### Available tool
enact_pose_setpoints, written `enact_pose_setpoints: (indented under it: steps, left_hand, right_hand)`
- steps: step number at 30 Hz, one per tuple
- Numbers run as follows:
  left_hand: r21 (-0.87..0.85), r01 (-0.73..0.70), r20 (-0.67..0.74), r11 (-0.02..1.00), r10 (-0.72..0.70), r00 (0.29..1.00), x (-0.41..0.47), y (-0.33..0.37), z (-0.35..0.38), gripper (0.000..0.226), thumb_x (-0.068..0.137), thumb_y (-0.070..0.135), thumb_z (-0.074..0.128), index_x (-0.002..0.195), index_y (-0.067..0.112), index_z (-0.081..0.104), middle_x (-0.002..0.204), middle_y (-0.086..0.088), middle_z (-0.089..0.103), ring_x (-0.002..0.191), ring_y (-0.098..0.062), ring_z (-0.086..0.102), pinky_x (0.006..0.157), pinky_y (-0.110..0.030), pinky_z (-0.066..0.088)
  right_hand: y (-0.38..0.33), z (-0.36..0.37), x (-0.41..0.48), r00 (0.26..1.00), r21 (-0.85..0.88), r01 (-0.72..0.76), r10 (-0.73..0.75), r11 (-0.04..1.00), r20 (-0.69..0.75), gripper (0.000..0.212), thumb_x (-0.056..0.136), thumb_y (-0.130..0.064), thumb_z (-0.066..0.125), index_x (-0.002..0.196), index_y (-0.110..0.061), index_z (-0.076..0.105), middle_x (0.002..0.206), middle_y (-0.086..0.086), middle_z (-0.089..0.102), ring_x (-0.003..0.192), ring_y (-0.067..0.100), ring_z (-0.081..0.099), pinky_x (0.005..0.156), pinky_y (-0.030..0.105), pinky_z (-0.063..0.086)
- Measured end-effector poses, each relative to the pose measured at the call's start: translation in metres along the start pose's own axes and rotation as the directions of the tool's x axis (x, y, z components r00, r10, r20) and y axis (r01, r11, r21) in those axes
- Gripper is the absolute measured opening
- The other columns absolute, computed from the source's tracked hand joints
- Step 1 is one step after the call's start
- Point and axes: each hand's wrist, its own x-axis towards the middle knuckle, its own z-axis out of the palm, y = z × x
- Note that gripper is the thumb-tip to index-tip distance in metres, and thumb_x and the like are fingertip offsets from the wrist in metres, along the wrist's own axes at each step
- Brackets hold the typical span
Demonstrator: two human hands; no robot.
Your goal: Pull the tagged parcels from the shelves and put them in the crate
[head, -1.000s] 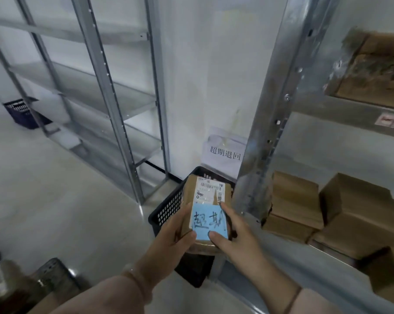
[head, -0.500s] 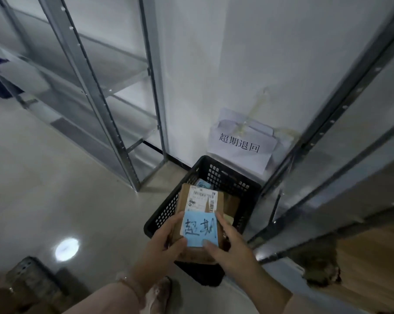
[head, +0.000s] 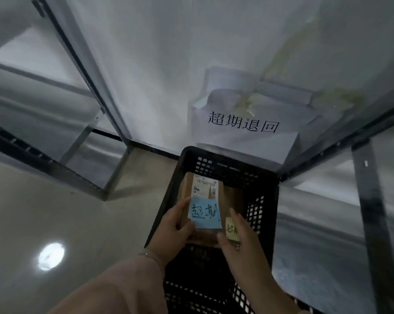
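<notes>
A brown cardboard parcel (head: pixel 185 186) with a white shipping label and a blue handwritten tag (head: pixel 205 215) is down inside the black plastic crate (head: pixel 227 160) on the floor. My left hand (head: pixel 173 230) grips the parcel's left edge, thumb on top. My right hand (head: pixel 241 236) is at the parcel's right side with fingers spread and nearly straight, thumb touching its near corner. Beneath my right hand lies another parcel with a yellow tag (head: pixel 232 231), partly hidden.
A white paper sign (head: pixel 243 123) with black characters is taped to the wall behind the crate. Metal shelf frames stand on the left (head: pixel 94 71) and right (head: pixel 370 200). Glossy floor (head: pixel 55 223) lies to the left.
The view has moved closer and tilted down over the crate. The parcel has gone from above the crate's near rim to inside it. My right hand's fingers have loosened from the parcel.
</notes>
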Motion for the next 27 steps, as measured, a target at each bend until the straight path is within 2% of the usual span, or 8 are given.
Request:
enact_pose_setpoints:
  steps: [2,5,9,14,19,22,24,27]
  left_hand:
    - [0.039,0.008,0.022,0.999,-0.009,1.000,0.039,-0.016,0.001,0.057,0.090,0.015,0.061,0.137,0.041,0.044,0.138,-0.001,0.049,0.121,-0.016,0.054,0.098,-0.043,0.051]
    - [0.123,0.039,0.024,0.992,-0.042,0.999,0.088,-0.037,0.002,0.057,0.088,0.022,0.060,0.135,0.049,0.042,0.138,-0.001,0.045,0.120,-0.019,0.054,0.098,-0.043,0.051]
    - [0.156,0.049,0.017,0.987,-0.052,0.999,0.127,-0.053,0.009,0.052,0.090,0.020,0.056,0.131,0.049,0.043,0.137,-0.001,0.046,0.119,-0.020,0.054,0.097,-0.041,0.052]
    - [0.283,-0.007,-0.106,0.959,0.038,0.994,0.141,-0.060,0.023,0.055,0.090,0.005,0.051,0.137,0.033,0.044,0.139,-0.003,0.044,0.123,-0.021,0.051,0.094,-0.032,0.051]
    - [0.475,0.025,-0.090,0.879,0.020,0.996,0.137,-0.058,0.032,0.063,0.093,0.013,0.053,0.149,0.030,0.030,0.154,-0.005,0.027,0.134,-0.024,0.038,0.097,-0.025,0.037]
    - [0.582,-0.016,-0.037,0.813,0.046,0.998,0.121,-0.049,0.030,0.065,0.093,0.027,0.057,0.151,0.027,0.026,0.157,-0.004,0.022,0.139,-0.025,0.030,0.111,-0.038,0.036]
    - [0.638,-0.060,0.001,0.767,0.077,0.997,0.102,-0.038,0.027,0.066,0.093,0.032,0.057,0.151,0.026,0.027,0.159,-0.004,0.020,0.142,-0.025,0.025,0.112,-0.045,0.034]
    - [0.711,-0.209,0.060,0.672,0.238,0.969,0.065,-0.010,0.021,0.063,0.089,0.033,0.062,0.146,0.020,0.038,0.153,-0.009,0.034,0.137,-0.027,0.035,0.109,-0.046,0.038]
  right_hand:
    - [0.009,0.013,0.023,1.000,-0.040,-0.012,0.012,0.999,0.006,0.064,0.093,-0.040,0.056,0.147,-0.044,0.023,0.153,-0.017,0.020,0.136,-0.004,0.018,0.107,0.013,0.020]
    - [0.025,0.023,0.053,1.000,-0.105,-0.022,0.022,0.994,-0.003,0.065,0.092,-0.045,0.055,0.147,-0.048,0.021,0.157,-0.018,0.013,0.141,-0.001,0.010,0.113,0.025,0.017]
    - [0.043,0.027,0.081,0.998,-0.114,-0.039,0.033,0.993,-0.061,0.063,0.092,-0.046,0.054,0.146,-0.049,0.022,0.157,-0.018,0.014,0.138,-0.004,0.011,0.110,0.023,0.015]
    - [0.055,0.031,0.085,1.000,-0.150,0.014,-0.016,0.989,-0.013,0.063,0.092,-0.048,0.052,0.145,-0.053,0.019,0.155,-0.022,0.012,0.132,-0.013,0.007,0.105,0.018,0.012]
    - [0.059,0.029,0.082,0.999,-0.238,0.032,-0.025,0.971,0.032,0.067,0.092,-0.051,0.051,0.148,-0.049,0.014,0.158,-0.020,0.005,0.141,-0.003,0.004,0.112,0.023,0.013]
    - [0.054,0.024,0.076,0.999,-0.332,0.028,-0.021,0.943,0.024,0.069,0.092,-0.052,0.050,0.149,-0.046,0.011,0.160,-0.016,0.003,0.145,0.004,0.000,0.118,0.033,0.016]
    - [0.049,0.020,0.066,1.000,-0.391,0.031,-0.030,0.920,0.009,0.071,0.092,-0.053,0.050,0.150,-0.044,0.010,0.160,-0.015,0.002,0.146,0.007,-0.001,0.119,0.034,0.014]
    - [0.037,0.010,0.044,0.995,-0.473,0.072,-0.095,0.878,-0.024,0.073,0.091,-0.056,0.047,0.150,-0.043,0.006,0.160,-0.014,0.001,0.146,0.006,-0.004,0.116,0.030,0.003]
